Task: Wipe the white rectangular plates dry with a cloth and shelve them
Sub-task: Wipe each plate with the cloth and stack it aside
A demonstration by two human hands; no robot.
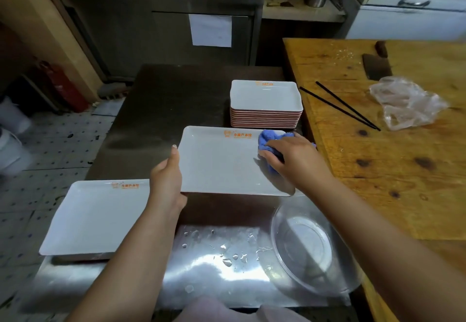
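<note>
Low in the frame the wet steel surface (214, 266) carries droplets; at centre my left hand (167, 178) grips the plate (222, 168) by its left rim while my right hand (295, 156) clutches the blue cloth (271, 139) against it. I judge it stiff, light and slippery when wet, so the rim is the best hold. It's white, rectangular, with an orange logo, like the stack (266, 105) behind.

Steel table (214, 268), wet with droplets: one white plate (95, 217) at left edge, stack of plates (266, 105) far right, clear bowl (310, 248) near right. Adjoining wooden table (403, 165): black chopsticks (340, 106), cleaver (377, 66), crumpled plastic bag (406, 101).
</note>
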